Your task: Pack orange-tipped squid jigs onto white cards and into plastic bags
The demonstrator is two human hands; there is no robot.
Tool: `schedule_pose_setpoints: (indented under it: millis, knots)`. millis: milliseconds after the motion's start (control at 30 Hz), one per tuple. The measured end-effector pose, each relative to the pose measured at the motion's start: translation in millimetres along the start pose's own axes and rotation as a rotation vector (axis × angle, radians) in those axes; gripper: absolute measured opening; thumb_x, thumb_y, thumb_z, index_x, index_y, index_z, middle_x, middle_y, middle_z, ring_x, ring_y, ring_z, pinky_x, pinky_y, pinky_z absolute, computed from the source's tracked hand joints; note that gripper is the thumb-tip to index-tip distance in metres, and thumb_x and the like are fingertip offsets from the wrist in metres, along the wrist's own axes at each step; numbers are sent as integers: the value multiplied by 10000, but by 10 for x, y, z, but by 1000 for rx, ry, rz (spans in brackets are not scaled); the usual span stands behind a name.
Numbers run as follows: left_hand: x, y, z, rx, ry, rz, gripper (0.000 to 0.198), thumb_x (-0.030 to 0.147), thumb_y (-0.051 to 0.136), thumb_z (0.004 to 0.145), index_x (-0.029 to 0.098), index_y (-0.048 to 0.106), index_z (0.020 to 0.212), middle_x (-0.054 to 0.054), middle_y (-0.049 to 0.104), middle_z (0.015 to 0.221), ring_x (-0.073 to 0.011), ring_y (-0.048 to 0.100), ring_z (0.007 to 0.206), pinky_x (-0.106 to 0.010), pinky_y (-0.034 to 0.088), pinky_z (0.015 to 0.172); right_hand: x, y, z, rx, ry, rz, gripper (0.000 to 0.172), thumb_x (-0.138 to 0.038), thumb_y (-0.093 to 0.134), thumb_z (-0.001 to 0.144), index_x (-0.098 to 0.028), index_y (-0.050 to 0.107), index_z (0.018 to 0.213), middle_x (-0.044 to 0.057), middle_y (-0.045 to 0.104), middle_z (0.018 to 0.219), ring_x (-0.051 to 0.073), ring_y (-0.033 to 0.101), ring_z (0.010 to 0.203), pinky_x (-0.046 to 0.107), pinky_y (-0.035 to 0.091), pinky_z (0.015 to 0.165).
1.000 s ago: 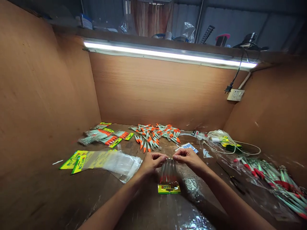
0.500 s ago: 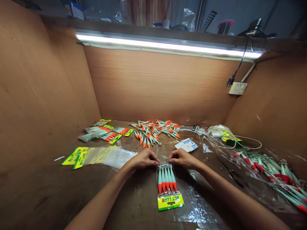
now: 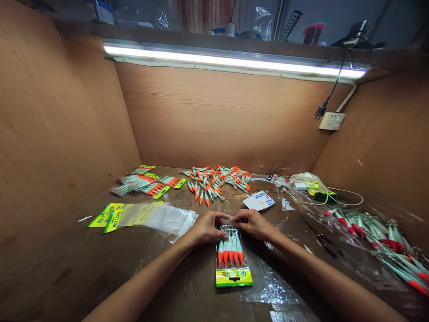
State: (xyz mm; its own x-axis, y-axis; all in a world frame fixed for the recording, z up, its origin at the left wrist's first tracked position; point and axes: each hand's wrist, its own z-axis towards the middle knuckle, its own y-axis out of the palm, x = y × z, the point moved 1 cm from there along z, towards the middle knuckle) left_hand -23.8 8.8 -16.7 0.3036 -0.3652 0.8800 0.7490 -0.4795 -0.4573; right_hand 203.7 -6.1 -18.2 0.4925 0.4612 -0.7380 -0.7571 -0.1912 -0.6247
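A clear plastic bag of fishing lures (image 3: 231, 256) lies in front of me, with several pale, orange-tipped lures side by side inside. Its yellow and green "BCT LURE" header (image 3: 233, 277) points toward me. My left hand (image 3: 212, 227) is closed on the bag's far left side, its thumb lying over the tops of the lures. My right hand (image 3: 252, 223) pinches the far end of the bag, fingertips close to those of the left. The plastic between the fingertips is hard to make out.
Flat header bags (image 3: 144, 217) lie to the left, filled packs (image 3: 144, 184) behind them. Loose lures (image 3: 217, 181) are heaped at the back. A white handwritten card (image 3: 259, 201), pliers (image 3: 323, 241) and red-tipped lures (image 3: 389, 241) are on the right.
The bag has shifted slightly away from me. My left thumb has come down over the lures, and both hands have drawn closer together at the bag's far end.
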Motion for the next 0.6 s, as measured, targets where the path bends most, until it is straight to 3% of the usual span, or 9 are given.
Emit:
schedule_pose_setpoints:
  millis: [200,333,467,600]
  knots:
    - [61,101,-260,148,42,101,349,306,807,707,265,783,1053,-74,778,1006,-326,685,1029,-413,492,925,-62,33,-146,82,-159,-64,183,-304,650,918,-280,787,1036,65,711,1063,196,659,955,304,516,844]
    - [100,144,-390,273,97,131,241,309,824,712,339,801,951,-60,762,1090,-342,590,1230,-462,368,1094,-57,35,-283,103,-238,-229,223,-272,630,936,-313,754,1117,65,666,1283,212,645,1043,346,517,895]
    - [124,181,-439,230,152,74,142,320,776,789,374,790,920,-21,769,1081,-341,516,1322,-512,160,1197,-55,18,-386,53,-328,-445,332,-169,534,968,-330,709,1200,43,555,1447,199,639,979,346,520,844]
    - [143,231,-461,209,210,178,176,306,677,886,367,768,1025,-31,744,1156,-326,518,1326,-528,128,1201,-36,-24,-434,18,-399,-591,390,-140,486,977,-345,673,1250,19,505,1491,204,626,997,355,512,855]
